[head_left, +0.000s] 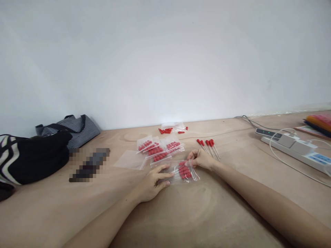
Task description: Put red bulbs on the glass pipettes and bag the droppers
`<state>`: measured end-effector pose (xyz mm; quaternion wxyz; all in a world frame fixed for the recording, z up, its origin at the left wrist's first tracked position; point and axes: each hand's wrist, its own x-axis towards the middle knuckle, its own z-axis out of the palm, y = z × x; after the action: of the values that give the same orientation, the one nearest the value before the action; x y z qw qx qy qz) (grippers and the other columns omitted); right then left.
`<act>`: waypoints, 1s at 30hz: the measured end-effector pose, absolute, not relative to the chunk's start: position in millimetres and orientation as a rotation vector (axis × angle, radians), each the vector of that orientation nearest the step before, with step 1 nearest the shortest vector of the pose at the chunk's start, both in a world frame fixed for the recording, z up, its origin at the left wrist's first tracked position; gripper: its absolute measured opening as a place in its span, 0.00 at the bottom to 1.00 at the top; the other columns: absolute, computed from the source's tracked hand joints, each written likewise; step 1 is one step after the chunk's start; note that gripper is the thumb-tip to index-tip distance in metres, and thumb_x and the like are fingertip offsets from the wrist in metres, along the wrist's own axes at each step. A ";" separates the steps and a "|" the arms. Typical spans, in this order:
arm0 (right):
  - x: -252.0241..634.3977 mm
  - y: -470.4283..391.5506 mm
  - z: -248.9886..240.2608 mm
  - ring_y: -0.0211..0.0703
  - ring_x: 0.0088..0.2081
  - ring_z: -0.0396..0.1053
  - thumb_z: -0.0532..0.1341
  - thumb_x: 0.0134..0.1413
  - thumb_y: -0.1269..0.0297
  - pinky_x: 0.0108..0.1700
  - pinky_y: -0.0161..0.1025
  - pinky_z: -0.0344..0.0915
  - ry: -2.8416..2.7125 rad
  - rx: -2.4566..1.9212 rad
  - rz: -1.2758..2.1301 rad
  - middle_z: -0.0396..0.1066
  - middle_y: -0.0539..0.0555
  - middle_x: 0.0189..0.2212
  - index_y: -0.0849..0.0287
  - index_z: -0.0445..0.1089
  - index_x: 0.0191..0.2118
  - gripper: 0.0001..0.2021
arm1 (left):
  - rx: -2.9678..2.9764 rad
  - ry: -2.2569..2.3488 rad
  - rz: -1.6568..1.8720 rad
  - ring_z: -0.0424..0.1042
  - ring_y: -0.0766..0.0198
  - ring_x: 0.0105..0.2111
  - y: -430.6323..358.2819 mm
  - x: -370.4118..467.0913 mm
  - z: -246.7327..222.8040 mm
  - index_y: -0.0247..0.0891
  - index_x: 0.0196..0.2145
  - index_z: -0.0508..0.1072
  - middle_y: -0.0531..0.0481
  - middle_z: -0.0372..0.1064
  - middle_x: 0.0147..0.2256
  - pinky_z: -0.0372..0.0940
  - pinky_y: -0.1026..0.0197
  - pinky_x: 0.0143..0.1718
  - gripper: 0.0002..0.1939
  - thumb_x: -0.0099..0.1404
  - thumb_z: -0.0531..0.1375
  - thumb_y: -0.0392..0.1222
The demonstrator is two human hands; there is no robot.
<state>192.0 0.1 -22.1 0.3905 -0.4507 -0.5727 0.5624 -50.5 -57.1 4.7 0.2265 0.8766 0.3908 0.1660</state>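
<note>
A clear zip bag (pixel 177 179) of red-bulbed droppers (pixel 184 170) lies on the table in front of me, the bulbs toward its right, zip end. My left hand (pixel 153 182) grips the bag's left end, with the fingers over it and the thumb at the near side. At the zip end, my right hand (pixel 200 158) pinches the bag's edge between thumb and fingers. Beyond my right hand lie several loose droppers (pixel 209 144) with red bulbs and pale stems. Filled zip bags (pixel 157 150) overlap in a pile past my left hand, next to an unfilled flat bag (pixel 130 159).
Loose red bulbs (pixel 167 131) and clear plastic bags (pixel 176 125) lie by the wall. To the left are a blurred dark object (pixel 90 165), a black cloth item (pixel 38 160) and a striped bag (pixel 80 129). A power strip (pixel 297 148) with cables stands right, near colourful packets (pixel 320 122).
</note>
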 end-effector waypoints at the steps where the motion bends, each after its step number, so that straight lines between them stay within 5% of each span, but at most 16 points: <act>1: 192.2 -0.1 -22.2 0.30 0.14 0.59 0.71 0.18 0.60 0.17 0.29 0.58 -1.460 -1.163 1.410 0.62 0.43 0.11 0.63 0.64 0.18 0.18 | 2.416 1.077 0.453 0.56 0.56 0.54 -57.2 -50.4 4.9 0.50 0.46 0.68 0.51 0.55 0.55 0.53 0.50 0.54 0.16 0.61 0.54 0.39; 9: 194.2 -1.2 -21.5 0.30 0.16 0.60 0.67 0.30 0.58 0.20 0.30 0.59 -1.543 -1.137 1.382 0.66 0.46 0.14 0.63 0.69 0.24 0.14 | 2.421 1.083 0.480 0.56 0.56 0.54 -57.4 -50.9 4.2 0.50 0.46 0.68 0.51 0.55 0.55 0.53 0.50 0.54 0.15 0.61 0.55 0.40; 22: 197.2 -7.4 -21.2 0.29 0.15 0.53 0.61 0.40 0.65 0.17 0.28 0.47 -1.803 -1.233 0.951 0.57 0.42 0.12 0.60 0.63 0.22 0.07 | 2.500 1.093 0.538 0.60 0.58 0.50 -58.0 -50.2 5.3 0.44 0.45 0.68 0.48 0.60 0.51 0.56 0.53 0.52 0.15 0.60 0.53 0.36; 30: 248.0 -41.7 -6.5 0.29 0.18 0.54 0.65 0.37 0.60 0.20 0.29 0.49 -2.039 -1.015 1.405 0.60 0.43 0.17 0.60 0.67 0.34 0.15 | 2.659 0.883 0.712 0.67 0.62 0.40 -61.9 -43.7 -1.8 0.41 0.39 0.73 0.47 0.69 0.39 0.63 0.58 0.43 0.14 0.62 0.49 0.34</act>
<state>248.0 -41.7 -6.5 0.2307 -0.3690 -0.7413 0.5110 -43.7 -61.9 -1.8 0.1248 0.9126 0.3031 0.2443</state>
